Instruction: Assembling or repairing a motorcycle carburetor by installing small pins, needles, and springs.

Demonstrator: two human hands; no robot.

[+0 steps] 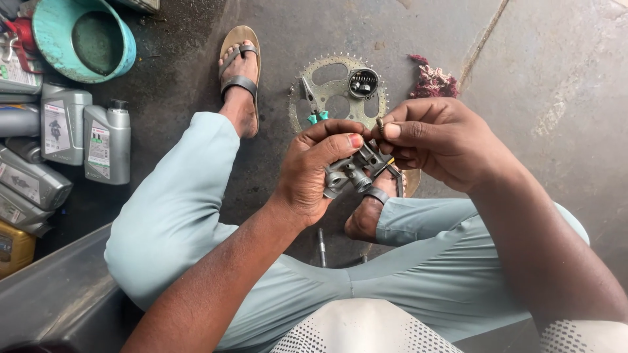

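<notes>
Soft, even daylight; the floor (543,85) is brighter to the right, dim at left. Shadows faint, focus sharp, edges slightly bowed.

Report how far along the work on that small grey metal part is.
Done: a sprocket lies on the floor, a round metal piece and pliers resting on it. In hand: the left hand holds the grey metal part, while the right hand pinches a small pin just above it. Left: the pin is not seated yet; a metal rod lies unused.
</notes>
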